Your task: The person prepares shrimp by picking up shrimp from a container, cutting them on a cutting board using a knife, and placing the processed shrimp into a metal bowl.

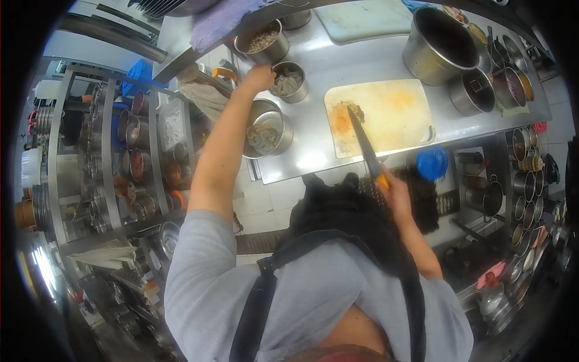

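My left hand (pixel 260 78) is stretched out to the far left of the counter, its fingers curled at the left rim of a small steel pot (pixel 294 92) holding what look like peeled raw shrimp. Nearer to me stands a larger steel pot (pixel 283 136) with more shrimp in it. In my right hand (pixel 395 192) is a kitchen knife (pixel 363 140) by its yellow handle. The blade points away from me, its tip by a little heap of chopped brownish food (pixel 356 111) on the white cutting board (pixel 386 120), which has orange stains.
A pot of chopped food (pixel 263 43) stands behind the shrimp pots. On the right of the steel counter (pixel 313 154) are a tall deep pot (pixel 440 48) and a smaller pot (pixel 472 93). A second cutting board (pixel 362 21) lies at the back. Shelves (pixel 111 151) line the left.
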The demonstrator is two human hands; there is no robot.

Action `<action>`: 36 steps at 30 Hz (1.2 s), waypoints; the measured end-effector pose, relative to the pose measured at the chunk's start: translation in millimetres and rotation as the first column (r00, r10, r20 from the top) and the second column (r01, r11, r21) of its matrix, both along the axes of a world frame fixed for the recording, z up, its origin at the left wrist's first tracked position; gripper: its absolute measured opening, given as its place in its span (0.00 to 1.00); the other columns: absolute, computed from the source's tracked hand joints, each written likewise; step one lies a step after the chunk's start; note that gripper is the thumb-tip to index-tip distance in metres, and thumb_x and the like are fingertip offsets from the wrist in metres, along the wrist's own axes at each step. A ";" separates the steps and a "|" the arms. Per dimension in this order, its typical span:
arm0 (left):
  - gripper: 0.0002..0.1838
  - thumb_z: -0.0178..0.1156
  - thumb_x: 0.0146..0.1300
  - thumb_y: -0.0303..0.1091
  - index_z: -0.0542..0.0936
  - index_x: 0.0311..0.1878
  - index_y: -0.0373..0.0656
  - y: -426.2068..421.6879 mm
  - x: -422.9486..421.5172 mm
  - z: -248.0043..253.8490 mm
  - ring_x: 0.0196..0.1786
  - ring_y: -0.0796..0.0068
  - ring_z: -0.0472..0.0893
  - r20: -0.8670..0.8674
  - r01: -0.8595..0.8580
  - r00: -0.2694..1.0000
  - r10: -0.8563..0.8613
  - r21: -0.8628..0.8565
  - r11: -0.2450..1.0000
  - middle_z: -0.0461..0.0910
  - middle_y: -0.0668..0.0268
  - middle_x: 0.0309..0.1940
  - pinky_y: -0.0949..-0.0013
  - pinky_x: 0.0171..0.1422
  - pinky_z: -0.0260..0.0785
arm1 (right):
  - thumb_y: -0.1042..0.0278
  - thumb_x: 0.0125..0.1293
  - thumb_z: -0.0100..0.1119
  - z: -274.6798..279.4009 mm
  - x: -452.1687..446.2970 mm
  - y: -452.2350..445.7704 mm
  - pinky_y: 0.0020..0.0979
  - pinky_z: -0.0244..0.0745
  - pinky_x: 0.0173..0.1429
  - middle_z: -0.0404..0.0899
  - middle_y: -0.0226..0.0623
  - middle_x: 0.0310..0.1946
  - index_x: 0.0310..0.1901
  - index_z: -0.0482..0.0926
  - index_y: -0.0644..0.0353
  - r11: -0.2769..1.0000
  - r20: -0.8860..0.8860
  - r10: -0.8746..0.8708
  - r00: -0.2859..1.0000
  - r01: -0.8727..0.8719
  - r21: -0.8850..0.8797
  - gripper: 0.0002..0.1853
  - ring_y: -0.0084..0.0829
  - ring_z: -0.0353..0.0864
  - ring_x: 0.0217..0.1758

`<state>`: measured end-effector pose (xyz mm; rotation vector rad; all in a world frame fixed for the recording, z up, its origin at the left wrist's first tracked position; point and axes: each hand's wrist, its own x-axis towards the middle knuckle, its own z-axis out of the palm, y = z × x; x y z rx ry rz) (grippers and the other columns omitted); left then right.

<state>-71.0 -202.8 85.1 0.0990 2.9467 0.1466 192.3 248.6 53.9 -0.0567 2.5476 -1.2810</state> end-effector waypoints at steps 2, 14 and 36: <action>0.17 0.58 0.67 0.42 0.85 0.44 0.37 2.0 1.4 6.5 0.50 0.45 0.83 -0.040 -0.007 0.999 0.009 0.049 0.999 0.85 0.45 0.43 0.50 0.58 0.74 | 0.70 0.61 0.71 -4.5 0.0 1.4 0.38 0.78 0.50 0.82 0.58 0.46 0.68 0.75 0.51 1.000 -0.015 0.005 1.000 -0.005 0.000 0.31 0.54 0.85 0.48; 0.15 0.64 0.57 0.42 0.88 0.41 0.44 28.0 15.7 -20.5 0.47 0.49 0.85 0.083 -0.110 0.989 0.121 -0.128 0.986 0.86 0.49 0.43 0.51 0.53 0.77 | 0.70 0.62 0.71 -3.1 -10.1 2.2 0.37 0.78 0.55 0.82 0.57 0.51 0.68 0.75 0.52 0.998 0.057 0.028 0.998 -0.032 0.058 0.31 0.51 0.84 0.54; 0.15 0.63 0.67 0.42 0.82 0.42 0.37 -36.4 192.3 15.9 0.38 0.53 0.85 0.029 -0.450 0.870 0.493 0.457 0.767 0.84 0.50 0.33 0.57 0.45 0.75 | 0.69 0.65 0.70 -12.7 -16.4 10.9 0.32 0.76 0.51 0.85 0.54 0.45 0.69 0.74 0.58 0.993 0.105 0.083 0.991 -0.090 0.070 0.30 0.29 0.83 0.43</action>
